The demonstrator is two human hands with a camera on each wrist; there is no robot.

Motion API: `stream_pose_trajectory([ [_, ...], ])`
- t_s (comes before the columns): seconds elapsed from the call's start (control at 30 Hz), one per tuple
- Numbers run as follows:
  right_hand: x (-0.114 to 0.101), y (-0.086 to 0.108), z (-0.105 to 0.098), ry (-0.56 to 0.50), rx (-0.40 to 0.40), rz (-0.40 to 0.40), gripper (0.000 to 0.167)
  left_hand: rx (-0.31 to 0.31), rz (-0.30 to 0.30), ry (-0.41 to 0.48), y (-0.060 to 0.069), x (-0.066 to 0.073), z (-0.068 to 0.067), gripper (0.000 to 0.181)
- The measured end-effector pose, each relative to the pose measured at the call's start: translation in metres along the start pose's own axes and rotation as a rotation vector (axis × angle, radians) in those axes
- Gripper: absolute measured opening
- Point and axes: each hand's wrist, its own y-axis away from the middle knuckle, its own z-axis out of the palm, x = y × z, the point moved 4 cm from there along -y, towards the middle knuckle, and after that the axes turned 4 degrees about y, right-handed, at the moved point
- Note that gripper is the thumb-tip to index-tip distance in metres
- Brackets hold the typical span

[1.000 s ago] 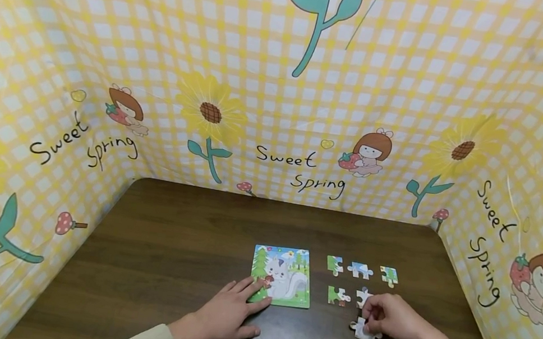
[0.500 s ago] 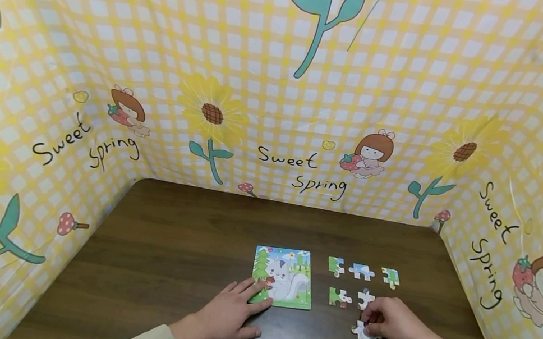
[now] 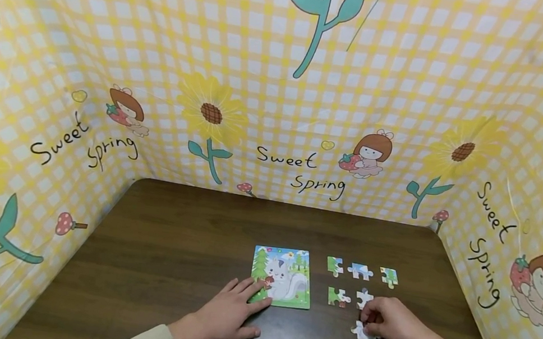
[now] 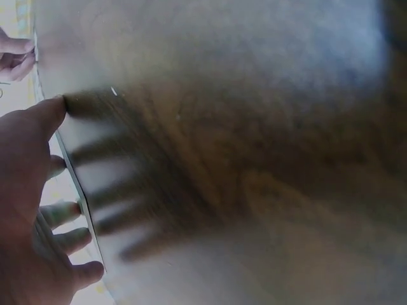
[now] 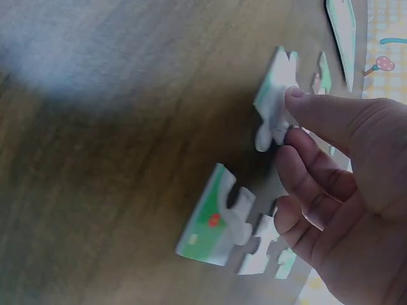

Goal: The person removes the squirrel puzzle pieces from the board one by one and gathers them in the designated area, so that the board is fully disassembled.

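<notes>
My right hand [image 3: 392, 322] pinches a pale jigsaw piece [image 3: 364, 333] between thumb and fingertips. In the right wrist view this piece stands tilted, with a green edge, and its underside lies in shadow. Flat on the table, my left hand [image 3: 230, 311] has its fingers spread, and two fingertips touch the lower left corner of a square squirrel picture [image 3: 289, 276]. Just beyond my right fingers lies a white jigsaw piece [image 3: 364, 298], partly covered by them. A green and white corner piece [image 5: 210, 229] lies near the same hand, half hidden by the wrist in the head view.
Right of the picture, more loose pieces lie in rows: a green piece [image 3: 335, 265], a blue and white piece [image 3: 361, 271], a tree piece [image 3: 389, 276] and a brown-and-green piece [image 3: 339, 297]. Yellow checked cloth [image 3: 279, 108] walls the dark wooden table [image 3: 181, 237] at back and sides.
The pinched jigsaw piece has shifted very slightly beneath my right hand, which otherwise stays in place. My left hand has not moved from the picture's corner.
</notes>
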Motion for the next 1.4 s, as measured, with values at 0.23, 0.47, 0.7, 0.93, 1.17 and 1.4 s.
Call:
stream_pose_trajectory([
  [0.23, -0.017, -0.026, -0.014, 0.073, 0.018, -0.04, 0.006, 0.041, 0.032, 0.002, 0.003, 0.001, -0.006, 0.066],
  [0.47, -0.06, -0.085, -0.004, 0.121, 0.065, -0.121, 0.005, 0.034, 0.024, 0.076, 0.007, -0.007, -0.01, 0.066],
  [0.7, -0.098, -0.14, 0.03, 0.069, 0.005, -0.125, 0.017, -0.026, -0.019, 0.126, 0.014, -0.023, -0.009, 0.069],
  [0.93, -0.115, -0.165, 0.056, 0.089, -0.05, -0.157, 0.024, -0.043, 0.015, 0.148, 0.02, -0.027, -0.005, 0.07],
  [1.17, -0.117, -0.17, 0.065, 0.181, -0.023, -0.157, 0.024, -0.053, 0.0, 0.141, 0.018, -0.027, -0.005, 0.069],
  [1.4, -0.115, -0.173, 0.073, 0.232, -0.041, -0.107, 0.044, -0.062, -0.006, 0.144, 0.019, -0.028, -0.002, 0.069],
])
